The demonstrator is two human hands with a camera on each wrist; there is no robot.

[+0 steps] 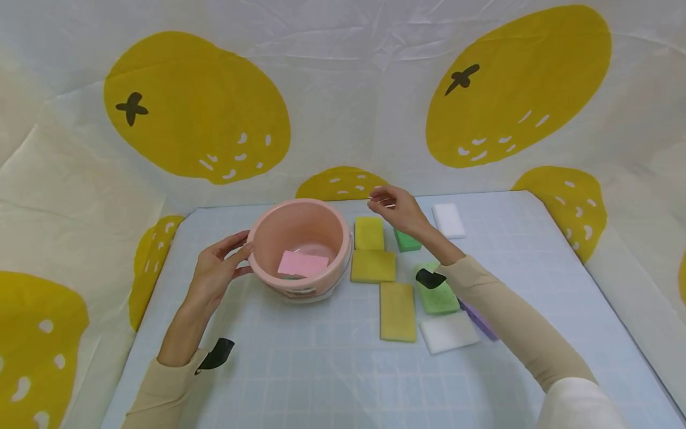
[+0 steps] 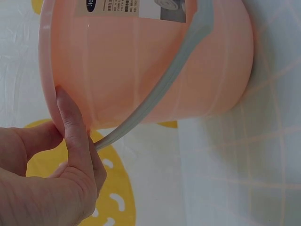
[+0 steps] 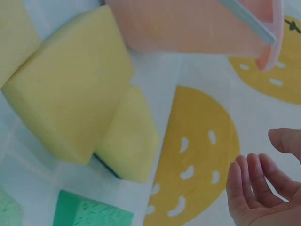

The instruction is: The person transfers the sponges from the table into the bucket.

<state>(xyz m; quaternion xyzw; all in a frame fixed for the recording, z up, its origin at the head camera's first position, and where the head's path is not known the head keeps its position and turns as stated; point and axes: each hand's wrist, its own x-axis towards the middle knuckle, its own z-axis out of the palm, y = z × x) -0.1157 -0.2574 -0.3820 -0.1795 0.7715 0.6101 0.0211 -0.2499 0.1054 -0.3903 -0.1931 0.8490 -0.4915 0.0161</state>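
Observation:
My left hand (image 1: 211, 268) pinches the near-left rim of a pink plastic bucket (image 1: 334, 280), thumb on one side of the lip and fingers on the other. The bucket stands upright; its pale handle (image 2: 174, 66) hangs down against the wall. Inside lies a pink sponge (image 1: 303, 264), with a sliver of green under it. Raised to the bucket's right, my right hand (image 1: 399, 210) has loosely bent fingers and holds nothing. Below it are a yellow sponge (image 1: 369, 233) and a green sponge (image 1: 407, 241), the green one partly hidden by the forearm.
Two more yellow sponges (image 1: 373, 266) lie right of the bucket. Nearer are a light green sponge (image 1: 438, 298), a white sponge (image 1: 449, 333) and a purple one (image 1: 479, 322) partly under my right sleeve. Another white sponge (image 1: 448, 220) lies at the back. A patterned curtain (image 1: 359, 119) borders the table.

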